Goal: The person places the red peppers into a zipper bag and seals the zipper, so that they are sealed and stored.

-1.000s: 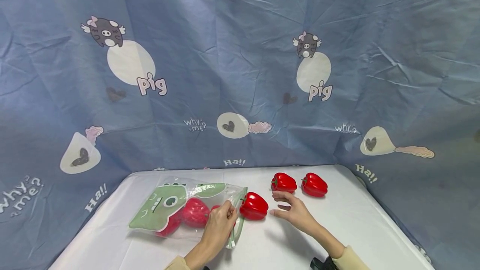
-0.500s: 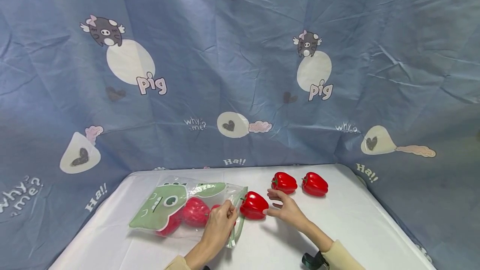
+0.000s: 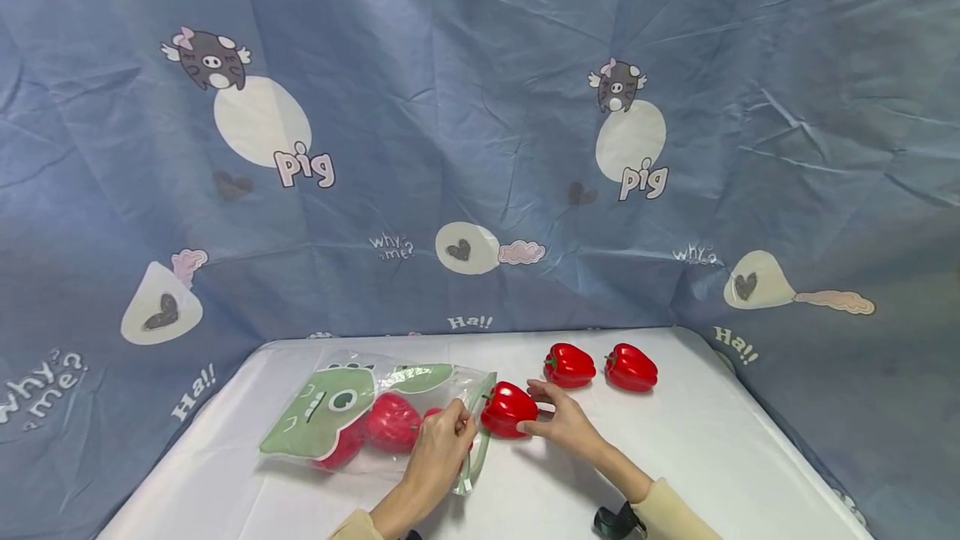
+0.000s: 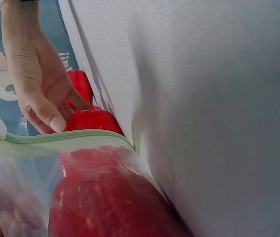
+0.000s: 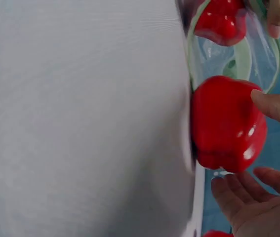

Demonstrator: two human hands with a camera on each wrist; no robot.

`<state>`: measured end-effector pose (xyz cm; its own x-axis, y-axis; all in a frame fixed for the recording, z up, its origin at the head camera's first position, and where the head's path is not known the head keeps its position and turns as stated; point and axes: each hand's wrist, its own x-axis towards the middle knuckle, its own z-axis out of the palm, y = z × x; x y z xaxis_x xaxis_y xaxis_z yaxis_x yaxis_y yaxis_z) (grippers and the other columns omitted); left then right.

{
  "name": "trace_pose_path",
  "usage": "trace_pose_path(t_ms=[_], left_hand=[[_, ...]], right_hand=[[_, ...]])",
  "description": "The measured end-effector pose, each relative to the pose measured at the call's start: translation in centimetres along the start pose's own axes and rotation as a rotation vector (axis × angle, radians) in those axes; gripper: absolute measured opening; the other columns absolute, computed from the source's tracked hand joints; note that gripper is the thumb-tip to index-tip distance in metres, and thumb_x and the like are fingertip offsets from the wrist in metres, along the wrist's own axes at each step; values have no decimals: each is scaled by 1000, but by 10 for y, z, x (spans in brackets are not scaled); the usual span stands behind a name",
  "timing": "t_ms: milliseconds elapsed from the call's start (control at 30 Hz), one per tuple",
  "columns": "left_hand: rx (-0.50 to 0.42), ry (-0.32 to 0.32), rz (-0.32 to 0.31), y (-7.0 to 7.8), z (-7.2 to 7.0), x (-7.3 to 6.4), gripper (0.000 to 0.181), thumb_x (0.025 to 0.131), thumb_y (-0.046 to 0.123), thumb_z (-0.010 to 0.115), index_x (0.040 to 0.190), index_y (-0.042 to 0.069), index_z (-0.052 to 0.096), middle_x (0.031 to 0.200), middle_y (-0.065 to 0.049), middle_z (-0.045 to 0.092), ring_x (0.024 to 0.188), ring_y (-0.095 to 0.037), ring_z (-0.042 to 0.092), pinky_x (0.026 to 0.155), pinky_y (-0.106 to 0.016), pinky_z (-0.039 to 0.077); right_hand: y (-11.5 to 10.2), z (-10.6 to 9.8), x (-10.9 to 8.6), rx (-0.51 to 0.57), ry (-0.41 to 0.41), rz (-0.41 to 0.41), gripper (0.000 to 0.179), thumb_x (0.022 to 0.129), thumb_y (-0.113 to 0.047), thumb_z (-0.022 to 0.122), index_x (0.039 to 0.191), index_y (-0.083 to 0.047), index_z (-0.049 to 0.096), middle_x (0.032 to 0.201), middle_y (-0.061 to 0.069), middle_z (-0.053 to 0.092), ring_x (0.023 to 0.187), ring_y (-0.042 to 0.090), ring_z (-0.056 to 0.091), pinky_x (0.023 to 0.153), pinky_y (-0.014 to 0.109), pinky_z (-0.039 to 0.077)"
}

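Reaching the nearest red pepper [image 3: 510, 409], our right hand [image 3: 564, 423] now frames its end with a spread, unclosed grip, seemingly putting it within grasp on the desk [image 3: 525, 498], just outside the bag [image 3: 351, 400]; a second ago that hand was clear. Our left hand [image 3: 438, 447] pinches the bag's edge, unmoved.

Wrinkled blue backdrop [image 3: 480, 148], cartoon pigs [image 3: 213, 61] and grey hearts [image 3: 460, 251] printed on it, white-covered table [image 3: 712, 440] before it

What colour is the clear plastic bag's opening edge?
The opening edge is pale green, clearest in the left wrist view.
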<state>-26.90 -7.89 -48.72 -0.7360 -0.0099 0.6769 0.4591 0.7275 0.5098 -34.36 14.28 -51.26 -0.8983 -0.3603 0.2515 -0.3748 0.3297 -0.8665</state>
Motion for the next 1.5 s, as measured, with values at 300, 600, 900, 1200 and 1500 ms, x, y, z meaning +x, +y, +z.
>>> trace_pose_path(t_ms=[300, 600, 900, 1200, 1500], left_hand=[[-5, -8, 9, 0, 0, -1, 22, 75, 0, 70, 69, 14, 55, 53, 14, 48, 50, 6, 35, 44, -10, 30], [-4, 6, 3, 1, 0, -1, 22, 75, 1, 70, 68, 15, 55, 53, 15, 48, 51, 6, 36, 45, -9, 30], [-9, -1, -7, 1, 0, -1, 22, 76, 1, 69, 68, 15, 54, 53, 15, 47, 50, 6, 36, 45, -10, 31], [-17, -25, -18, 2, -2, 1, 21, 78, 1, 68, 69, 14, 55, 53, 14, 49, 50, 6, 37, 45, -12, 33], [-12, -26, -15, 0, -1, 1, 21, 78, 1, 68, 69, 14, 55, 54, 13, 51, 51, 6, 39, 46, -11, 34]], right_hand=[[3, 5, -1, 61, -26, -7, 66, 76, -6, 78, 132, 10, 47, 126, 26, 57, 116, 39, 57, 91, 44, 51], [4, 3, 0, -50, -37, 20, 62, 76, -12, 79, 127, 7, 52, 123, 23, 60, 112, 38, 61, 91, 41, 52], [4, 2, -3, -51, -29, 25, 57, 77, -14, 78, 125, 5, 54, 119, 21, 63, 108, 36, 63, 89, 42, 53], [1, -2, -7, -19, 0, 23, 54, 78, -14, 77, 125, 4, 55, 116, 16, 64, 107, 29, 63, 89, 36, 53], [-5, -11, -8, 21, -1, 16, 54, 78, -8, 75, 126, 6, 55, 116, 17, 63, 109, 30, 61, 89, 37, 53]])
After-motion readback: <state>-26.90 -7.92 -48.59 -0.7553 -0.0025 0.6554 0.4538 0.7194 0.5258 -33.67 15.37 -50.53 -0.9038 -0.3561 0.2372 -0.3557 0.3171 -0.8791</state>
